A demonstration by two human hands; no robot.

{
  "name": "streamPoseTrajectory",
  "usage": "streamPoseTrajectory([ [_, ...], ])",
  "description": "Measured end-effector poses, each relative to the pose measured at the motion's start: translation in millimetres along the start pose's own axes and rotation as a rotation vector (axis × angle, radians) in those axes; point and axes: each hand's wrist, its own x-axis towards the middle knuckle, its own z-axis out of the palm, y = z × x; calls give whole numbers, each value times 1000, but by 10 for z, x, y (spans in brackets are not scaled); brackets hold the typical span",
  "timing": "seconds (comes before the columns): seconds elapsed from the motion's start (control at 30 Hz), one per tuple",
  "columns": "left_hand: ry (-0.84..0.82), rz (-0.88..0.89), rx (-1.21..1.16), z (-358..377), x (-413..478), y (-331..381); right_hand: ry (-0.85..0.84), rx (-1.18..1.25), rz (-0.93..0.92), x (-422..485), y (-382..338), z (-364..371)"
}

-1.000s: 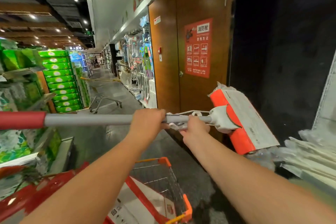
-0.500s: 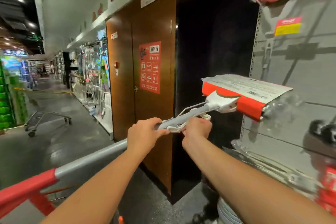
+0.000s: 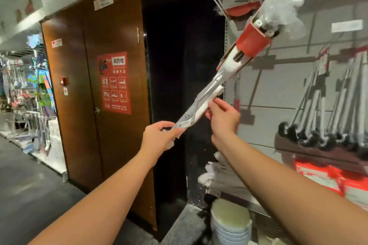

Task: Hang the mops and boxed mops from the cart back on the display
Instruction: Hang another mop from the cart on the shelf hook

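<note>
I hold a sponge mop (image 3: 225,74) slanting up to the right, its red head (image 3: 253,40) in clear plastic wrap raised towards the top of the display wall (image 3: 294,93). My left hand (image 3: 159,139) grips the shaft low down, near the lever's lower end. My right hand (image 3: 223,117) pinches the white lever a little higher. Another red mop head (image 3: 239,9) hangs on a wire hook at the top of the display, just left of my mop's head. The cart is out of view.
Several mops with black ends (image 3: 328,105) hang at the right over red boxes (image 3: 326,177). Folded white cloths (image 3: 221,173) and stacked round pads (image 3: 231,223) sit low on the shelf. A brown door (image 3: 95,85) with a red sign stands left.
The mop has swung from nearly level to steeply tilted, its head lifted towards the upper hooks. My view has turned right, from the aisle and cart to the display.
</note>
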Motion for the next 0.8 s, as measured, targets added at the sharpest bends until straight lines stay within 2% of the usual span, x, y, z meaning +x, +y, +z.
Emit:
streamPoseTrajectory([
  [0.17, -139, 12, -43, 58, 96, -13, 29, -80, -122, 0, -154, 80],
  [0.3, -184, 12, -140, 98, 151, -50, 102, -136, -185, -50, -249, 158],
  [0.43, -285, 31, -266, 104, 161, -14, 177, -140, -80, -42, -224, 158],
  [0.53, -386, 25, -413, 181, 101, -10, -8, -39, 42, -99, -182, 139],
  [0.63, -443, 1, -474, 259, 121, -30, -197, -18, -3, -94, -260, 63],
  [0.7, -467, -8, -472, 326, 152, -47, -242, -64, -36, -49, -318, 13],
  [0.8, -502, -38, -528, 491, 159, -37, -187, -83, -59, 14, -359, -7],
])
